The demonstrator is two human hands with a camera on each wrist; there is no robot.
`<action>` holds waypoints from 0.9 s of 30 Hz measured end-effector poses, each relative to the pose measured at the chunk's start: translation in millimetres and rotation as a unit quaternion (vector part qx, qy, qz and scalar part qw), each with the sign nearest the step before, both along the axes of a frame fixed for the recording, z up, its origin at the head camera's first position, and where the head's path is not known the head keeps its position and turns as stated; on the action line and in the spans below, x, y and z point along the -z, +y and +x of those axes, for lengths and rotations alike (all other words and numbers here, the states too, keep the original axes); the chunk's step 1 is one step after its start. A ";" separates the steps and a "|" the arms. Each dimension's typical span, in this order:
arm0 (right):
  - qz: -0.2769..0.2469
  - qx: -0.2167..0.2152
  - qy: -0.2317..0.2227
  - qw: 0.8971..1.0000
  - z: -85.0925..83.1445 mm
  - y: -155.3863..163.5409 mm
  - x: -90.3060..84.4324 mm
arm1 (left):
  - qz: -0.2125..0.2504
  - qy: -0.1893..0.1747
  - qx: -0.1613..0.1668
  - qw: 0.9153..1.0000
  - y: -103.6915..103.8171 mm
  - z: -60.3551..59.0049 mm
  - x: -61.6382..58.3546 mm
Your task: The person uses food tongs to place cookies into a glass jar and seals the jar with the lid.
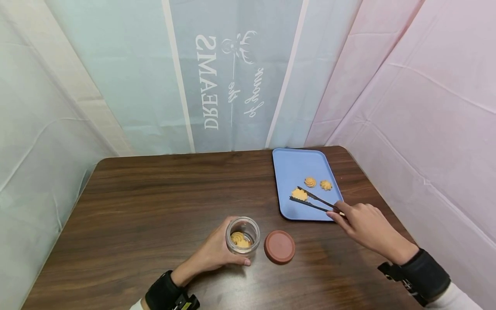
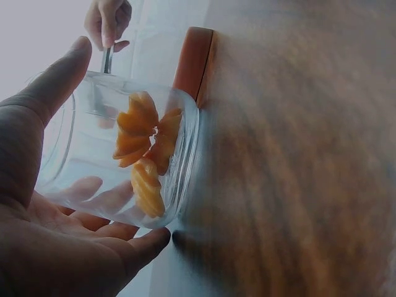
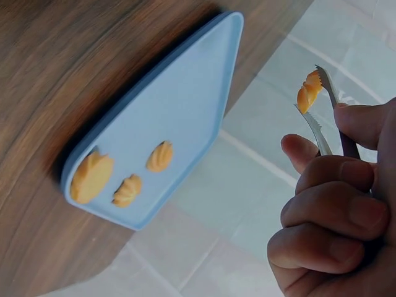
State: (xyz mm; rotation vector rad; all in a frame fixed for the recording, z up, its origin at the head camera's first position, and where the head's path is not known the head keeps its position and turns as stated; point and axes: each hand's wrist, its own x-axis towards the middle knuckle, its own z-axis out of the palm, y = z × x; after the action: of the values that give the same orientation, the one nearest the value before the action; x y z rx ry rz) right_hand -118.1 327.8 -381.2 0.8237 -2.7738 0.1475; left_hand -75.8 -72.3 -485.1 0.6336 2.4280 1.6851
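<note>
L hand (image 1: 217,254) grips jar (image 1: 243,234); tongs (image 1: 314,201) pinch cookie (image 1: 299,194).

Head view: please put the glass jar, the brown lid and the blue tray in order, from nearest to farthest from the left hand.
1. The glass jar: the left hand holds it, at the table's near edge.
2. The brown lid: flat on the table, just right of the jar.
3. The blue tray: farther right and back, with cookies on it.
</note>
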 end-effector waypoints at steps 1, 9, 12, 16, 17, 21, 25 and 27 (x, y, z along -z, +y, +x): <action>-0.001 -0.003 0.001 1.000 0.4 -1.6 -0.9 | 0.000 0.001 -0.001 1.000 -0.2 -0.1 -0.3; -0.006 -0.031 0.013 0.999 5.2 -16.6 -7.5 | 0.000 0.003 -0.002 1.000 -0.7 1.2 -0.7; -0.008 -0.045 0.019 0.999 7.8 -22.7 -10.6 | -0.003 0.005 0.000 1.000 -0.2 0.5 0.1; -0.013 -0.071 0.033 0.997 11.3 -31.4 -14.0 | -0.002 0.005 0.001 1.000 -0.1 0.4 0.8; -0.015 -0.077 0.036 0.996 12.0 -33.5 -14.9 | -0.002 0.005 0.001 1.000 -0.1 0.4 0.7; -0.020 -0.101 0.052 0.993 14.4 -41.6 -18.7 | -0.004 0.005 -0.003 1.000 -0.7 0.5 0.1; -0.021 -0.122 0.064 0.990 17.4 -49.4 -21.5 | -0.005 0.006 -0.005 1.000 -1.3 0.9 -0.3; -0.022 -0.130 0.066 0.989 19.4 -53.3 -22.9 | -0.006 0.006 -0.005 1.000 -1.5 1.1 0.1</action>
State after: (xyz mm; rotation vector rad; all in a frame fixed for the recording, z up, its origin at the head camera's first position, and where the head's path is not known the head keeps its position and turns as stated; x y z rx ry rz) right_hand -98.7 274.5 -358.3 1.1384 -2.5231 0.1922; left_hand -74.7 -73.8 -485.2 0.6312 2.4519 1.6733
